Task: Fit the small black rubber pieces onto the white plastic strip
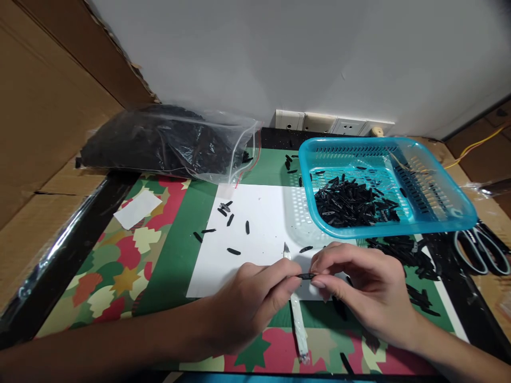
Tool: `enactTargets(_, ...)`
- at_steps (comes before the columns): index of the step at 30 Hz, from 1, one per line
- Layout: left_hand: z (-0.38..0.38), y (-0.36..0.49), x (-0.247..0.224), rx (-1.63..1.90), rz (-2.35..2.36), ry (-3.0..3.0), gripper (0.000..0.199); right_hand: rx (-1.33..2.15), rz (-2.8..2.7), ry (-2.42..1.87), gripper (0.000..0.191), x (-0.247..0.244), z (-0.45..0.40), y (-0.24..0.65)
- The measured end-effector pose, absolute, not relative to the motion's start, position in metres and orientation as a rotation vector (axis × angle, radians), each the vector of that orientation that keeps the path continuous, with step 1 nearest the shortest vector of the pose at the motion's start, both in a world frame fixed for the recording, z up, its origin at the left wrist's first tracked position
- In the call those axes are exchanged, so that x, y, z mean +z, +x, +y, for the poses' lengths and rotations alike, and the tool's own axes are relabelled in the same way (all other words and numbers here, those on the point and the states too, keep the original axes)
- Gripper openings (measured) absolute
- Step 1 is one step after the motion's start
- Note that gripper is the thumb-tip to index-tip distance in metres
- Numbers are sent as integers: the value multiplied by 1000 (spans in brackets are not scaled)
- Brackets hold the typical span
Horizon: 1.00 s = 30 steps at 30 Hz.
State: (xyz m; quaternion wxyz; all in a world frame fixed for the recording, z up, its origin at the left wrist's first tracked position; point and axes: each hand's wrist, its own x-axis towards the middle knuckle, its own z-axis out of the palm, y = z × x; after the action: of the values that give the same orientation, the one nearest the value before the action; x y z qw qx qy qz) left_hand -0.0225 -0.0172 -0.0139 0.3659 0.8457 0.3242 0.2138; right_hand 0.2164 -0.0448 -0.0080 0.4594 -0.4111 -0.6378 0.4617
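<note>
A small black piece [306, 276] is pinched between both hands, low in the middle of the head view. My left hand [265, 290] is closed on its left end, and my right hand [365, 287] grips its right end between thumb and fingers. A white-wrapped craft knife [297, 322] lies beneath my left fingertips, its pointed tip showing above them. Several loose black pieces [233, 251] lie on a white sheet [259, 213]. A blue basket [391, 232] beyond my right hand holds a heap of similar black pieces [351, 202].
A clear zip bag of black material [171, 141] lies at the back left. Scissors [481, 250] rest at the right beside more black pieces [411, 255]. A white paper scrap [138, 208] sits on the patterned cover [120, 266]. Behind stands a wall with sockets [319, 122].
</note>
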Motion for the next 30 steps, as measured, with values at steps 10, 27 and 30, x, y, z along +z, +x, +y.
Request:
enactTargets(10,-12,-22,-13,517,739,1954,24,989,-1831,-936,26,-10,-44,223)
enactTargets(27,-15,-24,-15,446,727,1908,32,847,-1981,-863,14,-9,-37,225)
enactTargets(30,-15,-24,-14,479,739,1913,29,826,-2014,-843,14,-8,-36,225)
